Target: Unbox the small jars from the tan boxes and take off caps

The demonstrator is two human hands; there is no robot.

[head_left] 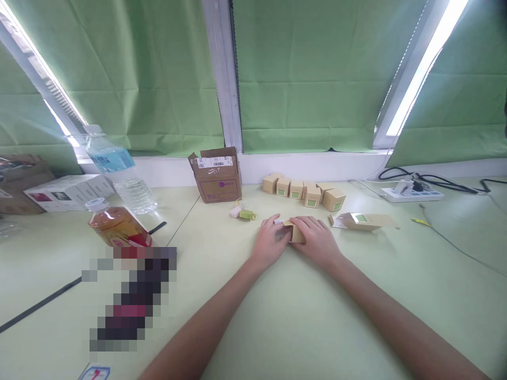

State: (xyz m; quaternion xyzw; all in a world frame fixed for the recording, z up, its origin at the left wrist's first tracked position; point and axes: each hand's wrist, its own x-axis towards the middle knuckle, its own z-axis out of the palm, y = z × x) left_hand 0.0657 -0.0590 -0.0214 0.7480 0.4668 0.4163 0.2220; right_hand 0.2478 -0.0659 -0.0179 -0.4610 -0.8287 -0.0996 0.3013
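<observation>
A small kraft cardboard box (298, 235) is between my two hands on the pale green table. My right hand (319, 240) wraps over its right side and top. On the other side, my left hand (270, 243) is closed at the box's open end, with thumb and fingers at the flaps. Part of the box is hidden by my fingers. Right of my hands lies an unfolded kraft box (362, 221) with a small green-and-white label. Behind my left hand sit a small green item (247, 215) and a pale pink one (236, 211).
Several small closed kraft boxes (312, 196) stand at the back. Left of them is a larger brown carton (219, 177). A water bottle (122, 171) and a tea bottle (119, 224) stand at left. A power strip (412, 194) with cables lies at right.
</observation>
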